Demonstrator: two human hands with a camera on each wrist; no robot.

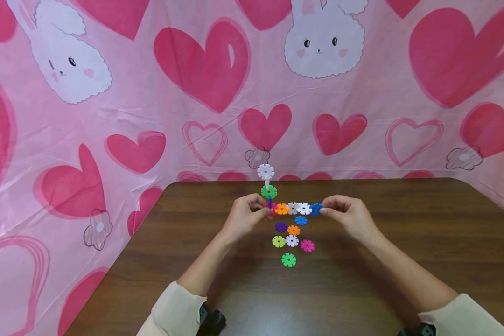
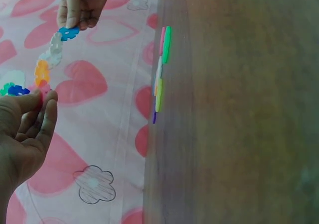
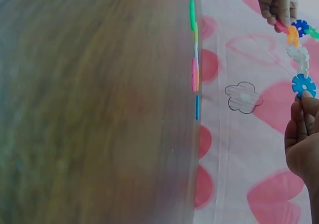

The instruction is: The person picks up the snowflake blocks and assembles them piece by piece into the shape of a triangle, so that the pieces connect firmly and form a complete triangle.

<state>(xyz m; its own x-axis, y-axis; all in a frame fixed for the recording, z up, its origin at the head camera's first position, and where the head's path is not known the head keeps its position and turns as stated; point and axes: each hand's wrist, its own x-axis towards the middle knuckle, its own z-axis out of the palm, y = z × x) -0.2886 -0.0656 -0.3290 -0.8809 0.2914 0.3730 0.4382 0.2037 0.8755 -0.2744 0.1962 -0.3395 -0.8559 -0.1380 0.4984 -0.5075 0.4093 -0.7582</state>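
Note:
A row of interlocking notched plastic discs stretches between both hands, held above the table. My left hand [image 1: 245,215] pinches the pink disc [image 3: 282,28] at its left end, partly hidden by the fingers. At the other end my right hand [image 1: 352,218] pinches a blue disc [image 3: 304,85] between thumb and fingers. Between them run an orange disc [image 1: 282,208] and whitish discs [image 1: 304,208]. From the pink end a branch rises through a dark blue disc [image 3: 300,27], a green disc [image 1: 269,192] and white discs [image 1: 265,171].
Several loose discs lie on the brown table [image 1: 151,280] below the row: blue [image 1: 301,220], purple [image 1: 281,227], orange [image 1: 293,230], yellow-green [image 1: 279,241], white [image 1: 291,241], pink [image 1: 307,246] and green [image 1: 289,260]. A pink heart-patterned cloth [image 1: 201,149] hangs behind the table.

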